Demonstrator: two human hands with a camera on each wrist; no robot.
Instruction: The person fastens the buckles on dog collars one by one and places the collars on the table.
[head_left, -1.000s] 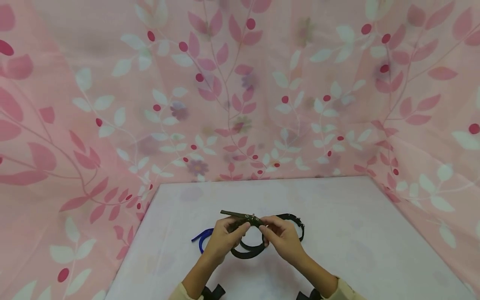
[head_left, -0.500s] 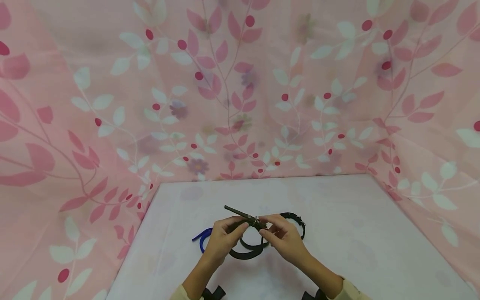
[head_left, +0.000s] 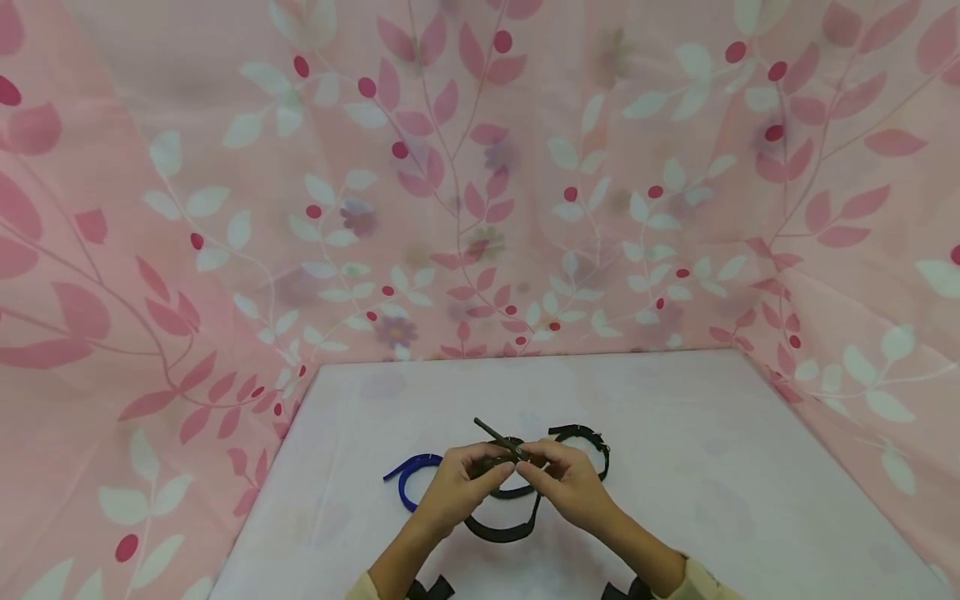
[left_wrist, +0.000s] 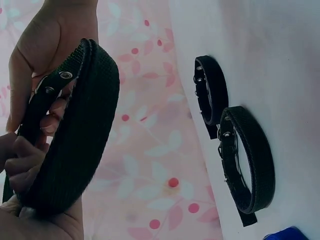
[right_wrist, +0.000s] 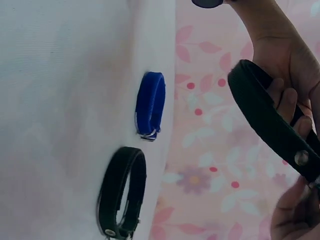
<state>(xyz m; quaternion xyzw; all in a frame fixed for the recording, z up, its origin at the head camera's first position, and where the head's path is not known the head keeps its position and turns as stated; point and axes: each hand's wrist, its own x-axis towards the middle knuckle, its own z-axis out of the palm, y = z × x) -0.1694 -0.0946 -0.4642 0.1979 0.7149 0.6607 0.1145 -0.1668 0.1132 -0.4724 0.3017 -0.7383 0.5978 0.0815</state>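
Both hands hold a dark green pet collar (left_wrist: 95,135) raised above the table. In the head view, my left hand (head_left: 456,486) grips it from the left, while my right hand (head_left: 572,483) pinches the strap near the buckle area. The strap's free end (head_left: 491,432) points up and left between them, and its loop (head_left: 501,533) hangs below. Metal eyelets (left_wrist: 65,75) show along the strap in the left wrist view. A metal stud (right_wrist: 301,158) is visible in the right wrist view. Fingers cover most of the buckle.
On the white table (head_left: 675,417) lie a blue collar (right_wrist: 150,105) at left, a second dark green collar (right_wrist: 121,192) behind the hands, and a black collar (head_left: 606,457) at right. Floral pink cloth (head_left: 480,208) surrounds the table. Black straps sit at the wrists.
The strap's free end has swung steeper and to the right. The held loop has dropped lower toward the near side. My left hand has shifted right, closer to the right hand, uncovering more blue collar.
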